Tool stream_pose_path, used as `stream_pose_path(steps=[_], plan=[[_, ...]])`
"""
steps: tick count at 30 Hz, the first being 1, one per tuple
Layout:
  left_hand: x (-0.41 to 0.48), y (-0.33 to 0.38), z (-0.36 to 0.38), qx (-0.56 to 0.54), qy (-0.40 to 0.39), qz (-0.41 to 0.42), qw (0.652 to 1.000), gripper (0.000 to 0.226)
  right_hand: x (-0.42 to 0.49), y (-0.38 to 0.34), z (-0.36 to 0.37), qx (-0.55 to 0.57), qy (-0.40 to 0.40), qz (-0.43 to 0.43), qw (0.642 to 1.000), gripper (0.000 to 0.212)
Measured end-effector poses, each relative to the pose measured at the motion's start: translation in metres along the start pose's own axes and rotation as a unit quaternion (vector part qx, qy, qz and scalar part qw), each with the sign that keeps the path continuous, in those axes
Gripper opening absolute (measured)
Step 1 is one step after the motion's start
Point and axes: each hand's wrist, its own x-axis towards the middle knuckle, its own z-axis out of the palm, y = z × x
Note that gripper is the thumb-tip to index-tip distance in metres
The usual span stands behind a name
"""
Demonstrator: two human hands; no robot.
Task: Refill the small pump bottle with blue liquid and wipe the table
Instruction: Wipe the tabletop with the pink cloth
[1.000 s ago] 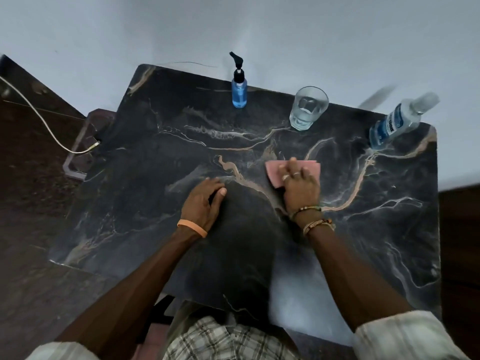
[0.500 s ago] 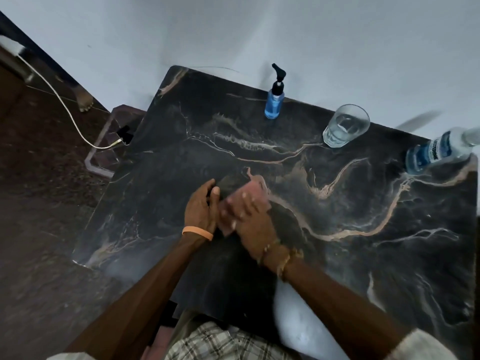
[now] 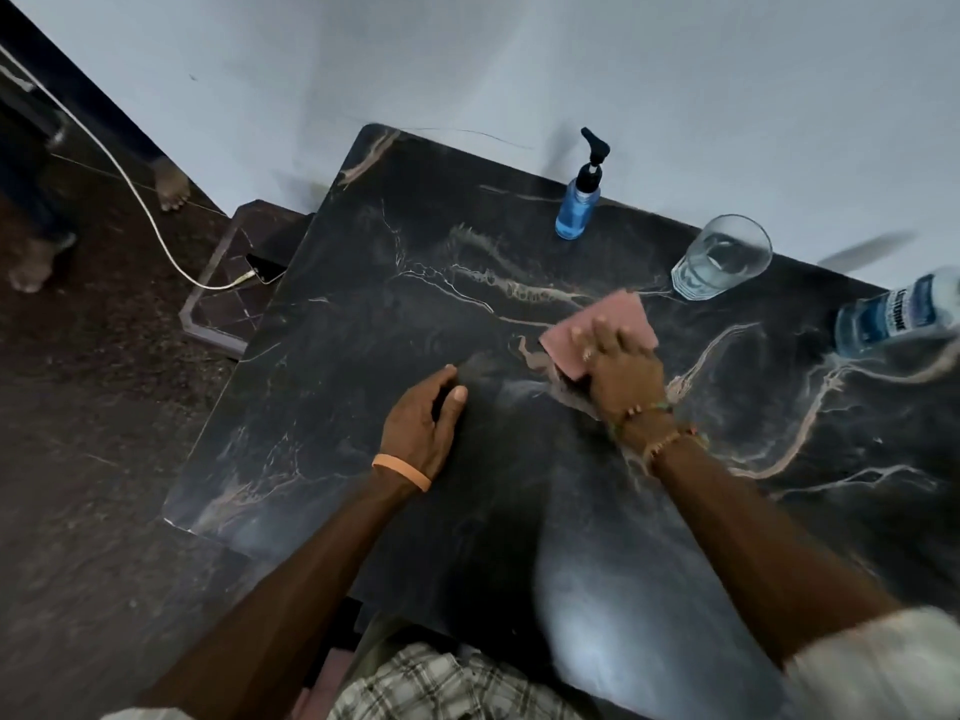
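A dark marble table [image 3: 363,314] fills the view. My right hand [image 3: 621,374] presses flat on a pink cloth [image 3: 618,317] near the table's middle, fingers straight on top of it. My left hand [image 3: 421,426] rests on the tabletop to the left of the cloth, fingers loosely bent and holding nothing. The small pump bottle [image 3: 579,200] with blue liquid and a black pump stands upright at the far edge by the wall. A large clear bottle [image 3: 898,317] with a blue label stands at the far right.
A drinking glass [image 3: 722,259] with some liquid stands between the two bottles, close behind the cloth. A phone [image 3: 265,270] on a white cable [image 3: 145,210] lies on a low stand left of the table. A person's bare feet [image 3: 171,187] show at far left.
My right hand has slid the pink cloth from beside my left hand back to the right and farther away, toward the glass. My left hand has stayed in place.
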Motion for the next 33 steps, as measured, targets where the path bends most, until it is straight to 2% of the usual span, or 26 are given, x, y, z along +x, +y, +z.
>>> stream_pose_path(steps=[2,4,6,9,11,14,16,18,19,22,24,27,29,31,33], plan=[[0.001,-0.001,0.001,-0.007,0.005,0.001,1.0,0.049,-0.04,-0.018,0.019,-0.007,0.005,0.016,1.0,0.053],[0.001,-0.001,0.002,-0.01,0.014,-0.002,1.0,0.048,-0.076,-0.061,0.035,-0.024,-0.011,-0.066,0.997,0.059],[0.004,0.002,0.002,-0.02,0.018,-0.01,1.0,0.048,-0.094,-0.104,0.038,-0.052,-0.041,-0.137,0.988,0.048],[0.008,0.005,-0.005,-0.038,0.019,-0.011,0.999,0.049,-0.053,-0.131,0.016,-0.113,0.033,-0.198,0.973,0.045],[0.009,0.006,-0.009,-0.013,-0.006,0.012,1.0,0.053,-0.012,-0.116,-0.009,-0.138,0.05,-0.17,0.974,0.041],[0.007,0.007,-0.005,0.061,-0.043,0.027,0.997,0.058,0.021,-0.057,-0.021,-0.107,-0.004,-0.063,0.992,0.046],[0.003,0.007,0.003,0.094,-0.048,0.028,0.994,0.055,0.014,-0.019,-0.013,-0.066,0.045,-0.009,0.997,0.05],[-0.004,0.008,0.012,0.11,-0.052,0.031,0.992,0.055,-0.022,-0.003,0.002,-0.094,0.056,0.021,0.994,0.049],[-0.006,0.01,0.015,0.114,-0.055,0.031,0.991,0.057,-0.047,-0.008,0.012,-0.103,0.043,0.02,0.994,0.048],[-0.007,0.015,0.021,0.11,-0.047,0.017,0.993,0.058,-0.107,-0.048,0.04,-0.098,-0.006,-0.052,0.994,0.052],[-0.006,0.021,0.019,0.075,-0.046,0.009,0.996,0.051,-0.106,-0.068,0.037,-0.055,0.018,-0.088,0.994,0.05],[-0.005,0.027,0.005,-0.048,0.034,-0.042,0.997,0.041,-0.056,-0.086,0.017,0.024,0.08,-0.115,0.99,0.049],[-0.001,0.026,-0.004,-0.072,0.1,-0.093,0.988,0.037,-0.022,-0.098,-0.007,0.073,0.106,-0.104,0.986,0.051],[0.001,0.023,-0.009,-0.083,0.129,-0.122,0.981,0.039,0.002,-0.114,-0.03,0.11,0.139,-0.103,0.979,0.054],[0.0,0.021,-0.012,-0.12,0.158,-0.135,0.971,0.04,0.019,-0.133,-0.05,0.101,0.155,-0.127,0.974,0.055]])
